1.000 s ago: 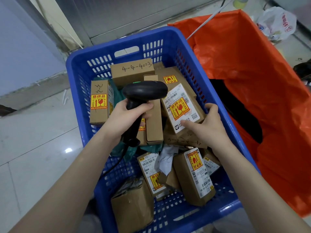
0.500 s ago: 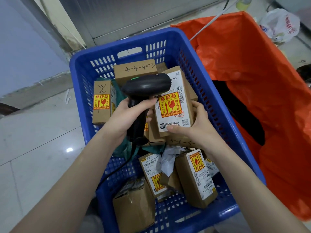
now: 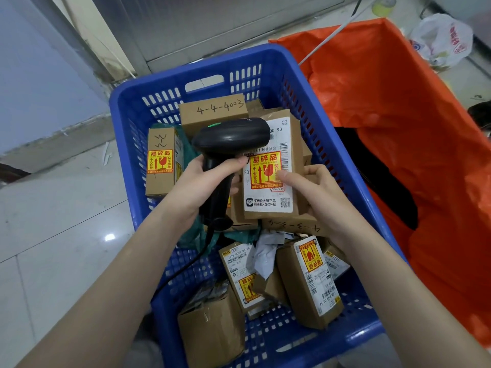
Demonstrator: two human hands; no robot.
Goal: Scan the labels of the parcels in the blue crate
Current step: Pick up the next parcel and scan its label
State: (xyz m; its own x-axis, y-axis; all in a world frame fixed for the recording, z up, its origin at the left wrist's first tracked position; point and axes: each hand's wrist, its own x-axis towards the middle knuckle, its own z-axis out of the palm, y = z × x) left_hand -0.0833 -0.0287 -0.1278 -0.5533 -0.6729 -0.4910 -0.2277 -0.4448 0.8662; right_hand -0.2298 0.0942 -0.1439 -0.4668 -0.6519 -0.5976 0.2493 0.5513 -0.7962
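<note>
A blue slatted crate (image 3: 125, 120) on the floor holds several brown cardboard parcels with white labels and yellow-red fragile stickers. My left hand (image 3: 196, 187) grips the handle of a black corded barcode scanner (image 3: 231, 136), whose head covers the top left of a label. My right hand (image 3: 316, 192) holds one parcel (image 3: 268, 200) upright above the pile, label facing me, thumb on its sticker. Behind it stands a box marked 4-4-4003 (image 3: 212, 112).
An orange plastic sack (image 3: 398, 107) lies open right of the crate, something black inside. A white plastic bag (image 3: 441, 41) sits at the far right on the floor. Pale glossy tiles (image 3: 53, 221) spread to the left. A wall and metal door base stand behind.
My right hand lifted the labelled parcel off the pile and turned it upright toward me. The scanner head now overlaps the label's top left.
</note>
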